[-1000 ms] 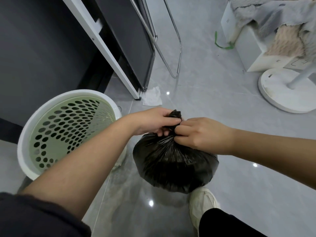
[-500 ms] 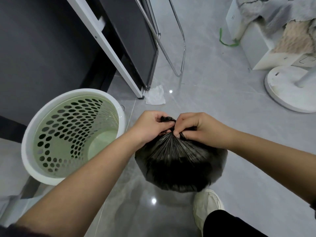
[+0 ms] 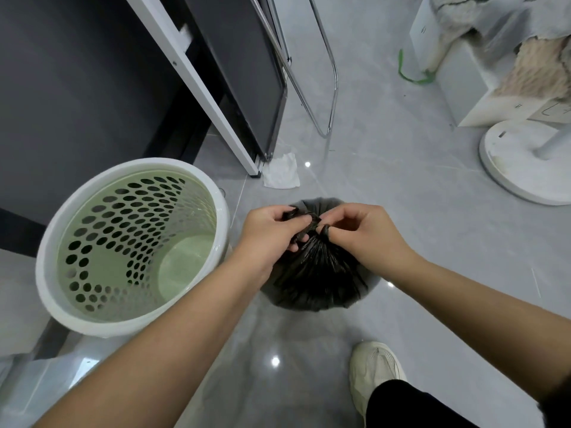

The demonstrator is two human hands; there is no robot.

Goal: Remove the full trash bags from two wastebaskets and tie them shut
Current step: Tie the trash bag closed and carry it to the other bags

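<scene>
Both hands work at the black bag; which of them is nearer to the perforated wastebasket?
The left hand: it grips the black bag on the side toward the wastebasket, while the right hand pinches it from the other side.

Readable text: none anywhere in view.
White box (image 3: 463,94): a few thin dark line marks on its bright face near the right edge of the view. They are too blurred and too small to read as letters or numbers.
Round white base (image 3: 506,171): one small dark mark near its upper left rim, not legible.
</scene>
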